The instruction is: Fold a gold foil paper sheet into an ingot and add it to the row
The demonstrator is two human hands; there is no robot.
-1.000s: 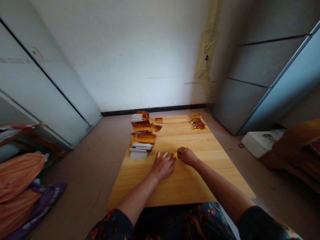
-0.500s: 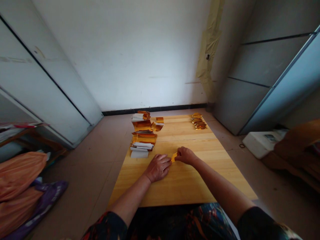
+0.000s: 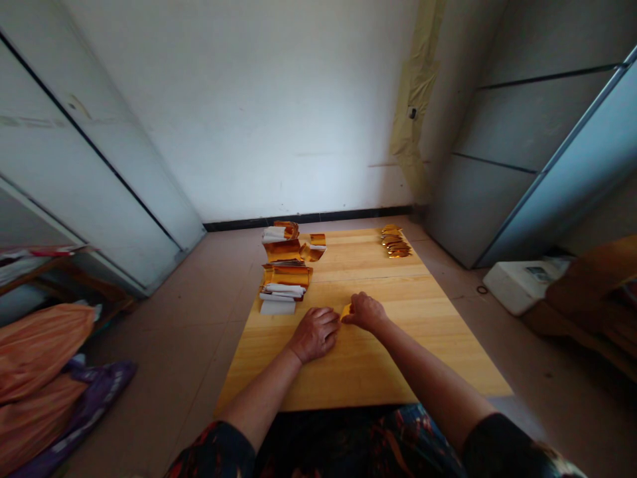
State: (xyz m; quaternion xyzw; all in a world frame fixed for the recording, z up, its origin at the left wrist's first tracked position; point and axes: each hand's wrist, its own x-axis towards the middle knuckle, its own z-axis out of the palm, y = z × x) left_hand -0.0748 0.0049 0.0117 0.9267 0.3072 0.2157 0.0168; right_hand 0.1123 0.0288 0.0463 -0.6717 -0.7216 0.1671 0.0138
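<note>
On the wooden table [image 3: 398, 358], a small piece of gold foil paper [image 3: 345, 311] lies between my two hands. My right hand [image 3: 367, 312] pinches its right side, and the fingers cover part of it. My left hand [image 3: 315, 333] rests palm down on the tabletop with its fingers stretched toward the paper. Its fingertips are at the paper's left edge; whether they press on it I cannot tell. Beyond my left hand lie stacks of gold and white paper sheets [image 3: 287, 274]. At the far right corner stands a row of folded gold paper pieces [image 3: 397, 242].
A white wall [image 3: 279, 119] rises behind the table. Grey cabinets [image 3: 502, 159] stand at the right and a pale cabinet [image 3: 99, 133] at the left. A white box [image 3: 515, 289] sits to the right, and orange cloth [image 3: 42, 345] with a purple bag [image 3: 107, 392] to the left.
My right hand has shifted slightly left, closer to my left hand, and less of the gold paper shows. The left hand stays in nearly the same place.
</note>
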